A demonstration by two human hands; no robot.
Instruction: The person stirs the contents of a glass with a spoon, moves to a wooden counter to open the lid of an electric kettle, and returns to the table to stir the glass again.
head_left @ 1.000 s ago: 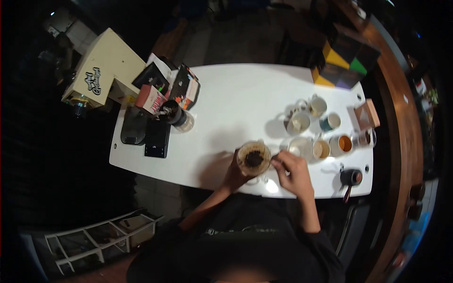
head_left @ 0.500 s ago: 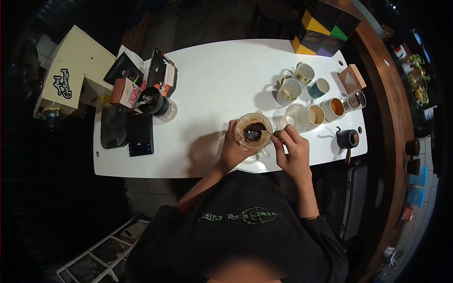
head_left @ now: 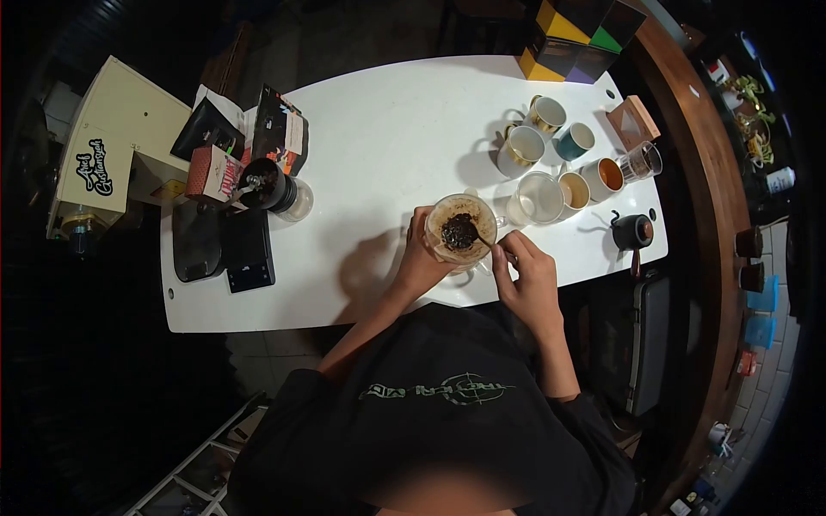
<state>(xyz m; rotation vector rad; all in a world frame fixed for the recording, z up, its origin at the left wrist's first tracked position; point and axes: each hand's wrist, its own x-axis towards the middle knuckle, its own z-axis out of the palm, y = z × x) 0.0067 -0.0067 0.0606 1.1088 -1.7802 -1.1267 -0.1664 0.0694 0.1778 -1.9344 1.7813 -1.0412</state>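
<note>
My left hand (head_left: 420,265) is wrapped round the left side of a coffee dripper (head_left: 436,211), close to the table's front edge. Stained paper lines its inside, and dark wet coffee grounds (head_left: 459,230) lie at the bottom. A clear handle shows below the dripper; what it belongs to is mostly hidden. Pinched in my right hand (head_left: 529,279) is a thin spoon (head_left: 484,242), which slants over the rim into the grounds. Its bowl is hard to make out there. A clear glass vessel (head_left: 539,198) stands just beyond my right hand.
Several cups, including a teal one (head_left: 576,141) and a white one (head_left: 600,178), cluster at the right. A small dark pot (head_left: 632,230) sits by the right edge. On the left are a grinder (head_left: 262,182), coffee packets (head_left: 212,175) and a black scale (head_left: 249,258) on the white table (head_left: 370,129).
The view has turned slightly, shifting the table a little. Inside the dripper, the shiny spoon bowl seen earlier no longer shows clearly against the grounds. Both hands keep their holds.
</note>
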